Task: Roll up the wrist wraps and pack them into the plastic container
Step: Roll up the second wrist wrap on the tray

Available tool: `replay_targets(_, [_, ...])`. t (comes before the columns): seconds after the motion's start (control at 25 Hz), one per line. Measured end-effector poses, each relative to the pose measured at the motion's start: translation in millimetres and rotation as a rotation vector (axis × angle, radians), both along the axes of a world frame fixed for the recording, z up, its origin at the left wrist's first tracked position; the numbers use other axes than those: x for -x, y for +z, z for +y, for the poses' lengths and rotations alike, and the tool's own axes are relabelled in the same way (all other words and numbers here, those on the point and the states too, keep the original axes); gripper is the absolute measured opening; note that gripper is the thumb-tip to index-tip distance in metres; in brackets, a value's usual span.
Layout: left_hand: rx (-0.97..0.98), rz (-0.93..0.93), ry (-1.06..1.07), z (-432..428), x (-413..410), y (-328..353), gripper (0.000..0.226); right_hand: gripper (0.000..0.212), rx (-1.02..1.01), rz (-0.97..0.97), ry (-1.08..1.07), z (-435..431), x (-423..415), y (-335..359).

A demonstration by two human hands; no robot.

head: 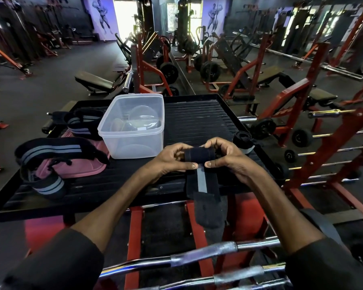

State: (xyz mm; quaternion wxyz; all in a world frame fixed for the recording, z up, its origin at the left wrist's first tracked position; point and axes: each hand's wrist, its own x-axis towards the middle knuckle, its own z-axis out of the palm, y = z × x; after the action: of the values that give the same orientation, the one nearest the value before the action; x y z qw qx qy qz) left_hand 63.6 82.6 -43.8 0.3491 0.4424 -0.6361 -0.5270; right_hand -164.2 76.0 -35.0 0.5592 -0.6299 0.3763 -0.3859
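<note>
- Black ribbed counter (pixel 197 118) carries a clear plastic container (pixel 134 145), open at the top, on its left half; something see-through lies inside, perhaps a cup or lid, too faint to tell.
- Just in front and to the right of the container, the left hand (pixel 170 159) and the right hand (pixel 224 155) hold a dark wrist wrap (pixel 199 155). The fingers (pixel 192 165) of each hand curl round one end of its rolled part, thumbs pressed on the near side.
- The wrap's unrolled tail (pixel 201 183), with a grey stripe, runs toward the person and hangs over the counter's front edge.
- A pink lid (pixel 82 166) lies left of the container with a loose striped wrap (pixel 50 151) draped over it; another striped wrap (pixel 80 124) lies behind.
- A rolled dark wrap (pixel 242 141) sits just beyond the right hand.
- Chrome bars (pixel 197 256) cross below the forearms.
</note>
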Motion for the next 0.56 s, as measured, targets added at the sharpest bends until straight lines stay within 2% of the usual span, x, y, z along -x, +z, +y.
replay_targets(0.12, [0.134,0.0,0.075,-1,4,0,0.051,0.047,-0.243,-0.258,-0.008,-5,-1,5])
replay_targets(0.16, [0.17,0.011,0.09,-2,3,-1,0.053,0.044,-0.287,-0.281,-0.058,-6,-4,7])
replay_targets(0.28, [0.26,-0.001,0.116,-4,-1,-4,0.053,0.029,-0.258,-0.069,-0.098,-8,-9,5])
replay_targets(0.36, [0.31,-0.029,0.12,-5,-2,-4,0.053,0.038,-0.2,0.077,-0.01,-10,-6,-1])
replay_targets(0.44, [0.272,-0.003,0.109,-6,-1,-1,0.054,0.044,-0.152,0.098,-0.006,-10,0,-5])
replay_targets(0.56, [-0.009,0.079,0.001,-2,-1,4,0.054,0.035,-0.059,-0.006,-0.065,-6,0,-8])
